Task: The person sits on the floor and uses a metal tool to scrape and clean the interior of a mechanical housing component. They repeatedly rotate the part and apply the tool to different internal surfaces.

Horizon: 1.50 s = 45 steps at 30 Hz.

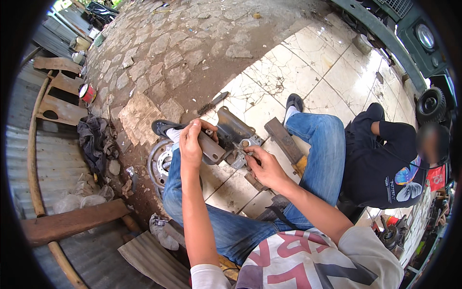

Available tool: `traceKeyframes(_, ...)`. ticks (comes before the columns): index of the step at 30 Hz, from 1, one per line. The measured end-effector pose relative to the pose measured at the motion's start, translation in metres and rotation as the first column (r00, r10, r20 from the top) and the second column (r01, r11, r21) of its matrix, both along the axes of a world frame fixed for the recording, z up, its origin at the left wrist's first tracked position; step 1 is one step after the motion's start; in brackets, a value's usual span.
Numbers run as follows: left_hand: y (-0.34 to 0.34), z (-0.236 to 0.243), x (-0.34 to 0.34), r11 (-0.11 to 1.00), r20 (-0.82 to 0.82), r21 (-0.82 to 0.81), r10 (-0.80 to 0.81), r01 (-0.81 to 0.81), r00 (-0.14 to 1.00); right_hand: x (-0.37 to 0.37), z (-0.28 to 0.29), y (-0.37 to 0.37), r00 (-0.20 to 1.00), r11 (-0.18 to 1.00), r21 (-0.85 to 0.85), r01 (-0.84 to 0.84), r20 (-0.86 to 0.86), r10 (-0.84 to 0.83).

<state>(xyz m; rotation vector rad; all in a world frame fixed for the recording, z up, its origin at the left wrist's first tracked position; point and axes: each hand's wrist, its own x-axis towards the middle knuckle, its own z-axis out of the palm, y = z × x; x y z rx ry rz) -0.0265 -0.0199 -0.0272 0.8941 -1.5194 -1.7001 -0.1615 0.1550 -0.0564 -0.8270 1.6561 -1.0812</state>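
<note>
My left hand (193, 142) is closed around a brown-grey metal bracket (211, 148) with a rounded end and a hole in it. Against the bracket's right side sits a bright silver metal fitting (239, 157). The thumb and fingers of my right hand (265, 166) pinch together at this fitting; whether they grip its edge or a small separate piece, I cannot tell. Just beyond both hands lies a dark curved metal part (234, 124) on the tiles. Past it rests a wire brush (212, 102) with a dark handle.
Right of my hands lies a rusty square metal bar (284, 140) with a yellow end. A wheel rim (159, 163) stands by my left leg. Another person (385, 159) sits close on the right, near a green vehicle (409, 48). Cardboard (139, 118) lies beyond my left foot.
</note>
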Motion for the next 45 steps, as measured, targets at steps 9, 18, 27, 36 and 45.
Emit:
traceKeyframes(9, 0.004, 0.003, 0.002, 1.000, 0.021, -0.007, -0.006, 0.007, 1.000, 0.005, 0.013, 0.002, 0.985, 0.980, -0.185, 0.067, -0.144, -0.095)
traceKeyframes(18, 0.005, 0.005, 0.003, 1.000, 0.027, -0.012, 0.004, -0.004, 1.000, 0.005, 0.018, 0.006, 0.983, 0.980, -0.156, 0.126, -0.111, -0.144)
traceKeyframes(27, 0.007, 0.001, 0.005, 0.999, -0.010, -0.035, 0.003, -0.003, 1.000, 0.008, 0.008, 0.006, 0.961, 0.924, -0.351, 0.151, -0.168, -0.221)
traceKeyframes(36, 0.010, 0.000, 0.004, 1.000, -0.026, -0.016, 0.003, -0.003, 1.000, 0.013, 0.001, -0.004, 0.966, 0.974, -0.228, 0.021, -0.247, -0.079)
traceKeyframes(45, 0.010, 0.005, 0.001, 0.999, -0.002, -0.035, 0.020, -0.020, 1.000, 0.001, 0.014, 0.009, 0.886, 0.967, -0.229, -0.108, -0.463, -0.010)
